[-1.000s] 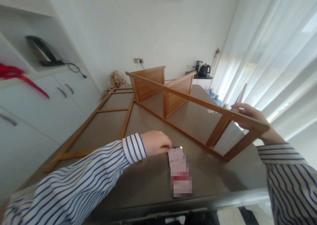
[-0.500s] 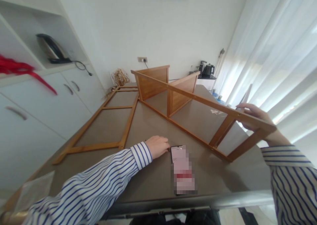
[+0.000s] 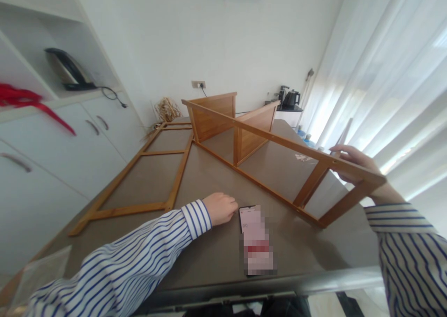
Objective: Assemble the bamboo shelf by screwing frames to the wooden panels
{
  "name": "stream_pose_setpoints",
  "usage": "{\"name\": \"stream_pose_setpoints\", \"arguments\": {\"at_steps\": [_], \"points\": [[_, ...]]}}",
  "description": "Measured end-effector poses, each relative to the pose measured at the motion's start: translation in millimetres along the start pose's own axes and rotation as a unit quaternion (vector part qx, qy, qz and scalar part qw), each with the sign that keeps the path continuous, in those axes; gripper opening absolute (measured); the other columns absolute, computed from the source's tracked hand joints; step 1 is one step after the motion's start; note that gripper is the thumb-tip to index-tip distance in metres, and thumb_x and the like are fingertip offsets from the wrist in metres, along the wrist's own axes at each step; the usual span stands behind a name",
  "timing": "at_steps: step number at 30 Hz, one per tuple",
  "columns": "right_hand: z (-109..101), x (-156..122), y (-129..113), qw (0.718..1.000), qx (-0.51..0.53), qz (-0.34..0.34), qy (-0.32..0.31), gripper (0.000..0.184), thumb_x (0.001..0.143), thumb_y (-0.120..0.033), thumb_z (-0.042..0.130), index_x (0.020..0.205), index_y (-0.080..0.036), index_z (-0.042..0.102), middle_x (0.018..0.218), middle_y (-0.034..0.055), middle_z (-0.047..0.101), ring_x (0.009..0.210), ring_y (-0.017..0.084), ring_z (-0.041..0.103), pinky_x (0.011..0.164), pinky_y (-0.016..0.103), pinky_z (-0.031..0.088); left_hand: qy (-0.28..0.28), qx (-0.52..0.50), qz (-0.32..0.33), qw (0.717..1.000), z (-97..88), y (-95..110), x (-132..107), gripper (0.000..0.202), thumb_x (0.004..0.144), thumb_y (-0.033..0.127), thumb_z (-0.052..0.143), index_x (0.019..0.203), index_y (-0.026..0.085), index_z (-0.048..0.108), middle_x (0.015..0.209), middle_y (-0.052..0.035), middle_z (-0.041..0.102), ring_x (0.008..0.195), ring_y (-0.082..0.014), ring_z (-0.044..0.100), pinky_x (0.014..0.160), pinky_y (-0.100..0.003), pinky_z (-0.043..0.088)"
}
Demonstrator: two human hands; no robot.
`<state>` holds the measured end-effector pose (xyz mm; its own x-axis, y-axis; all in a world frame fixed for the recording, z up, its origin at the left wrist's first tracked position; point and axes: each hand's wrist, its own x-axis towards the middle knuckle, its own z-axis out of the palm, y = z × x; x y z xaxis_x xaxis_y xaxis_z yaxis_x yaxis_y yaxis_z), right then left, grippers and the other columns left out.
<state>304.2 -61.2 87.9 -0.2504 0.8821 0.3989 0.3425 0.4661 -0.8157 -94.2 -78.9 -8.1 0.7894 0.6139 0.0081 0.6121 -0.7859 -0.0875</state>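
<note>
Two wooden panels (image 3: 213,117) join a ladder-shaped frame (image 3: 284,141) — right hand (image 3: 358,158) behind.

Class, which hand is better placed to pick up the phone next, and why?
Probably the left hand: it is right beside the phone, while the right hand is up at the wooden frame.

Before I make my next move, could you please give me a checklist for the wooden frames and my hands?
1. Raised wooden frame stands on its long edge on the tabletop: ok.
2. Right hand is at its near end: ok.
3. Right hand's grip on it: cannot tell, the rail partly hides the hand.
4. Two wooden panels firmly fastened to it: cannot tell.
5. Flat wooden frame lies on the tabletop: ok.
6. Phone kept away from the left hand: not ok, it lies right beside the fingers.
</note>
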Motion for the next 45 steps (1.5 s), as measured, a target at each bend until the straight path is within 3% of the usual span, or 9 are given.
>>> {"name": "stream_pose_setpoints", "arguments": {"at_steps": [10, 18, 26, 35, 41, 45], "points": [[-1.5, 4.3, 5.4, 0.999, 0.033, 0.001, -0.028, 0.044, 0.071, -0.030, 0.070, 0.112, -0.029, 0.054, 0.071, -0.0007, 0.056, 0.052, 0.012, 0.050, 0.039, 0.022, 0.033, 0.033, -0.211, 0.016, 0.977, -34.9, 10.8, 8.5, 0.005, 0.073, 0.015, 0.053, 0.075, 0.016, 0.058, 0.073, 0.0008, 0.064, 0.064, -0.0096, 0.057, 0.062, -0.019, 0.043], [-4.0, 7.4, 8.2, 0.999, -0.002, -0.019, -0.040, 0.047, 0.073, -0.032, 0.069, 0.115, -0.029, 0.051, 0.072, -0.0004, 0.056, 0.060, 0.017, 0.055, 0.049, 0.028, 0.045, 0.068, -0.277, 0.049, 0.957, -45.0, 21.6, 20.3, 0.008, 0.072, 0.014, 0.054, 0.078, 0.016, 0.058, 0.073, 0.0007, 0.064, 0.064, -0.0091, 0.056, 0.063, -0.018, 0.044], [-0.4, 1.9, -10.7, 0.997, -0.053, -0.021, -0.042, 0.045, 0.077, -0.036, 0.066, 0.117, -0.026, 0.051, 0.084, 0.0018, 0.061, 0.070, 0.016, 0.059, 0.062, 0.029, 0.049, 0.115, -0.334, 0.047, 0.934, -59.4, 37.4, 36.8, 0.012, 0.072, 0.012, 0.052, 0.079, 0.016, 0.061, 0.073, 0.0007, 0.064, 0.064, -0.0090, 0.057, 0.065, -0.019, 0.046], [-6.4, 3.3, -10.4, 0.996, -0.055, -0.021, -0.060, 0.047, 0.077, -0.038, 0.066, 0.119, -0.022, 0.051, 0.088, 0.0040, 0.063, 0.074, 0.017, 0.060, 0.066, 0.028, 0.048, 0.294, -0.411, 0.006, 0.863, -96.9, 75.3, 81.9, 0.014, 0.083, 0.022, 0.054, 0.082, 0.017, 0.066, 0.080, -0.0013, 0.069, 0.072, -0.0107, 0.063, 0.070, -0.021, 0.050], [-6.6, 4.4, -10.3, 0.997, -0.033, -0.010, -0.070, 0.052, 0.075, -0.038, 0.069, 0.120, -0.022, 0.049, 0.091, 0.0047, 0.063, 0.075, 0.017, 0.061, 0.065, 0.028, 0.048, 0.395, -0.431, -0.016, 0.811, -103.4, 90.2, 116.9, 0.007, 0.078, 0.016, 0.058, 0.081, 0.017, 0.065, 0.078, 0.0001, 0.069, 0.069, -0.0099, 0.064, 0.070, -0.020, 0.052], [-5.0, 4.1, -15.8, 0.997, -0.036, -0.023, -0.069, 0.049, 0.075, -0.039, 0.068, 0.118, -0.022, 0.049, 0.093, 0.0055, 0.064, 0.080, 0.019, 0.062, 0.068, 0.029, 0.048, 0.434, -0.428, -0.012, 0.793, -104.7, 93.1, 129.3, 0.008, 0.079, 0.017, 0.059, 0.085, 0.018, 0.065, 0.083, 0.0001, 0.071, 0.074, -0.0108, 0.067, 0.075, -0.021, 0.053]]}}
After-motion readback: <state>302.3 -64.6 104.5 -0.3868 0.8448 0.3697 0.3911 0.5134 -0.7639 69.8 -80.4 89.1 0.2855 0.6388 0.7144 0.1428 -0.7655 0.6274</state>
